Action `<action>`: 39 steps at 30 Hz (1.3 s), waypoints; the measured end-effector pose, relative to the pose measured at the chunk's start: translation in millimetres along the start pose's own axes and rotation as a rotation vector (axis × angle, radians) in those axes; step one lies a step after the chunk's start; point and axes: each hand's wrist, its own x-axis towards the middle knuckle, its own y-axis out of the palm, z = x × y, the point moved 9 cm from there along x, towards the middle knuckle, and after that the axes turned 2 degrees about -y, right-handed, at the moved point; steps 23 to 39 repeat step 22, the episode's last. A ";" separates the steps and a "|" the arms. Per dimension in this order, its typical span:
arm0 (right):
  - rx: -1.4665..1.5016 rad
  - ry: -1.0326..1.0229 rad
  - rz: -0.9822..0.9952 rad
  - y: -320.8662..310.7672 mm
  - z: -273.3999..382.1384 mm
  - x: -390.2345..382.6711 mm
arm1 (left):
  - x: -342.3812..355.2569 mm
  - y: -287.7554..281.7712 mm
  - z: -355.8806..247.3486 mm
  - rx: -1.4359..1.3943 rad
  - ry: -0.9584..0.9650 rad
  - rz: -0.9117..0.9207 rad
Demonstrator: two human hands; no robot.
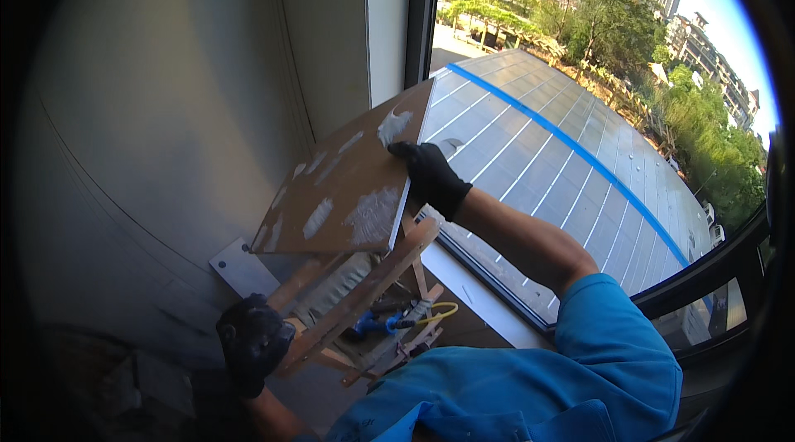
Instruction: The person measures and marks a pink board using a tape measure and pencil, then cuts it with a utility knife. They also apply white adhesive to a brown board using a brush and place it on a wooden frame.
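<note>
A thin brown panel [331,177] with a pale edge and white paste-like smears leans at a slant over a wooden stand [364,301]. My right hand [431,178], in a black glove, grips the panel's right edge, its thumb lying on the brown face and the other fingers mostly hidden. Beside the stand's left end is my left hand [252,342], also black-gloved, with its fingers curled. Whatever it holds, if anything, is hidden. Low inside the stand lies a blue tool [377,323] joined to a yellow hose or cable [439,312].
A large window [421,19] opens to the right, with a grey panelled roof [530,152] crossed by a blue stripe outside. The pale wall [182,111] rises at the left. A small white plate with holes [242,268] is behind the stand, and a white sill [480,301] runs below the window.
</note>
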 end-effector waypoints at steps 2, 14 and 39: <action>-0.267 -0.090 0.118 -2.1 20.7 0.6 | 6.5 1.0 3.5 -0.122 -0.006 0.003; -0.349 -0.303 -0.013 -16.6 48.8 -2.1 | 26.1 1.8 13.7 -0.216 -0.023 0.303; -0.284 -0.239 0.084 -13.4 31.2 -2.9 | 37.7 43.4 43.6 -0.261 -0.349 0.664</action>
